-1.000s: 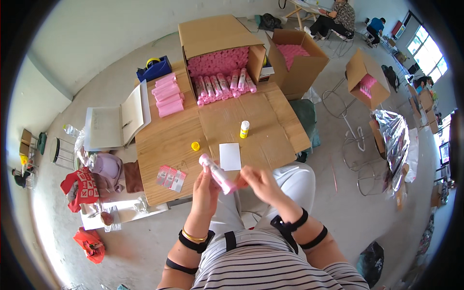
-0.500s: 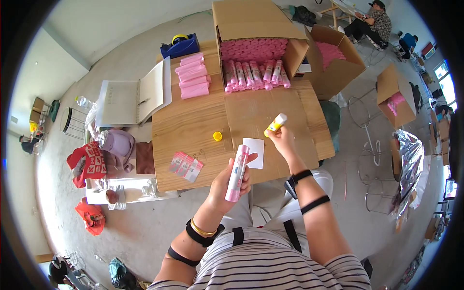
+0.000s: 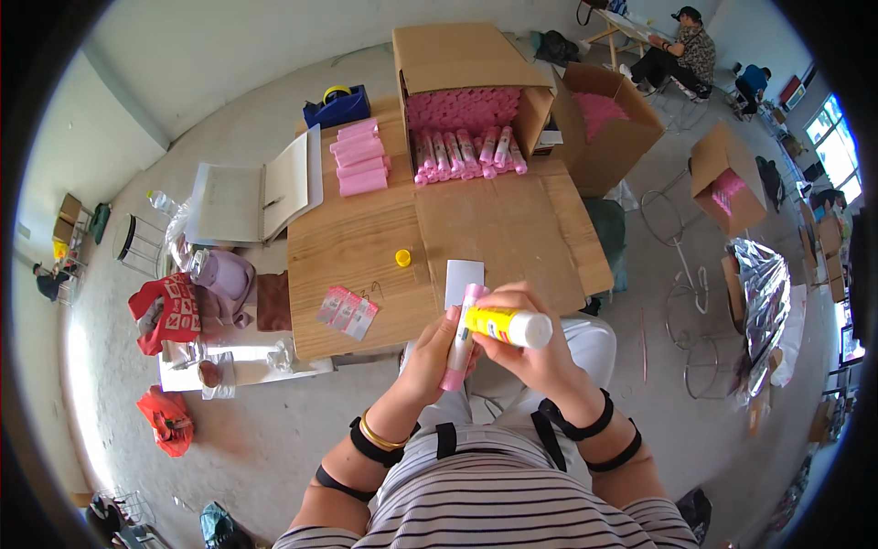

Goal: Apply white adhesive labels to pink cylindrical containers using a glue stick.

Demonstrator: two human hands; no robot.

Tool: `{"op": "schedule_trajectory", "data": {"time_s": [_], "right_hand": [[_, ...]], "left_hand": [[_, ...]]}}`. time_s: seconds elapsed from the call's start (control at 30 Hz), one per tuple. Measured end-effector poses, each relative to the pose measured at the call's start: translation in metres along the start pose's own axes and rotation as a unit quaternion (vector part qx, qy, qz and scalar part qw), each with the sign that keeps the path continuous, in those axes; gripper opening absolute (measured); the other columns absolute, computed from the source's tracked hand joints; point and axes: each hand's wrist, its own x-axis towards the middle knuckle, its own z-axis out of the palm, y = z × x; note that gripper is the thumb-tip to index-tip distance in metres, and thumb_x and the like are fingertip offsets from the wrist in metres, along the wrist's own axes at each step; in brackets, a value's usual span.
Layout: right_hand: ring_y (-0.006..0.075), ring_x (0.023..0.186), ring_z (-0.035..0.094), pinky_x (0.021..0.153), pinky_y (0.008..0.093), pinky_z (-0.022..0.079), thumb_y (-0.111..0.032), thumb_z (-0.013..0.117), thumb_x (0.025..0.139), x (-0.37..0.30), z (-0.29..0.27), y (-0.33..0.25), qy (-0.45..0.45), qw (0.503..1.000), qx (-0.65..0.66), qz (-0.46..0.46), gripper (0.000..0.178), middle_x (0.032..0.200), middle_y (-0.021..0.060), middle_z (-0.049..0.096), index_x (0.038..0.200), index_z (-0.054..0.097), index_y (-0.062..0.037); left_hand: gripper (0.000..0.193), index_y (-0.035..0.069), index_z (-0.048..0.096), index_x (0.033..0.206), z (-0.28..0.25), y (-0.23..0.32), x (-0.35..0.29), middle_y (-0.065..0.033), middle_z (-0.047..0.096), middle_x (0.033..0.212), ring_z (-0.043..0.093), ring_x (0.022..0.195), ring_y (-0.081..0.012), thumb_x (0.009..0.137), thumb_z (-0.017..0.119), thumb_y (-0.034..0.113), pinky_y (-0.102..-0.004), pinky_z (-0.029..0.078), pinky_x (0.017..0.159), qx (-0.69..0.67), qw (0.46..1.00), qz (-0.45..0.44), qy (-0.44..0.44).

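Note:
My left hand (image 3: 424, 364) is closed around a pink plastic roll (image 3: 452, 377) with a pale paper band, holding it tilted above my lap at the table's front edge. In my right hand (image 3: 541, 359) is a yellow glue stick (image 3: 494, 321) with a white base. Its tip end meets the upper part of the roll; the exact contact is hidden. Just beyond the hands lies a small white paper (image 3: 464, 276). The yellow cap (image 3: 402, 259) stands on the wooden table (image 3: 366, 233). Several pink-and-white labels (image 3: 347, 313) lie at the table's front left.
An open carton (image 3: 462, 59) packed with pink rolls stands at the back. More pink rolls (image 3: 361, 165) lie left of it, near a blue tape dispenser (image 3: 336, 108) and an open notebook (image 3: 247, 197). Another carton (image 3: 608, 137) stands right. A person (image 3: 688, 55) sits far right.
My right hand has brought the glue stick left and down onto the roll. The roll has come slightly nearer to me and the view has shifted a little.

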Motion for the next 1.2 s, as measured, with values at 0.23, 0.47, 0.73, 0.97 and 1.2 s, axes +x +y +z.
{"op": "schedule_trajectory", "data": {"time_s": [0.23,0.47,0.73,0.97,1.2], "right_hand": [[0.0168,0.088,0.063,0.074,0.0285,0.052,-0.006,0.068,0.086,-0.010,-0.022,0.001,0.152,0.954,0.228,0.120,0.025,0.105,0.0114,0.062,0.108,0.059,0.0020],[0.0258,0.095,0.063,0.081,0.0343,0.049,-0.006,0.073,0.081,-0.032,-0.023,-0.055,0.067,0.994,-0.040,-0.080,0.030,0.105,0.0129,0.061,0.108,0.060,-0.0009],[0.0243,0.096,0.062,0.082,0.0326,0.049,-0.007,0.070,0.084,-0.046,-0.019,-0.065,0.069,0.995,0.059,-0.049,0.031,0.106,0.0128,0.062,0.112,0.058,-0.0003],[0.0287,0.093,0.062,0.076,0.0350,0.051,-0.006,0.072,0.082,-0.060,0.017,-0.062,0.047,0.997,0.047,-0.049,0.035,0.106,0.0135,0.056,0.113,0.057,-0.0046],[0.0296,0.094,0.062,0.078,0.0343,0.051,-0.005,0.074,0.079,-0.076,0.021,-0.062,0.012,0.998,0.032,-0.058,0.039,0.105,0.0141,0.057,0.114,0.057,-0.0053]], "left_hand": [[0.050,0.002,0.055,0.106,0.022,0.000,-0.030,-0.0039,0.051,0.079,0.046,0.061,-0.0111,0.103,0.033,0.047,-0.0238,0.038,0.047,0.012,0.996,0.038,-0.075],[0.058,-0.002,0.056,0.116,0.035,0.001,-0.047,-0.0037,0.048,0.070,0.044,0.057,-0.0112,0.102,0.033,0.049,-0.0234,0.036,0.047,0.023,0.998,0.019,-0.052],[0.060,0.001,0.040,0.142,0.035,0.006,-0.055,-0.0020,0.053,0.079,0.049,0.061,-0.0082,0.103,0.032,0.046,-0.0207,0.043,0.053,-0.038,0.992,0.067,-0.103],[0.056,-0.002,0.039,0.141,0.051,0.002,-0.056,-0.0046,0.058,0.097,0.055,0.082,-0.0127,0.105,0.027,0.039,-0.0265,0.048,0.073,-0.067,0.986,0.154,-0.004],[0.056,-0.004,0.040,0.140,0.039,-0.007,-0.054,-0.0014,0.052,0.085,0.049,0.073,-0.0096,0.105,0.027,0.038,-0.0235,0.043,0.068,-0.079,0.985,0.153,-0.005]]}}
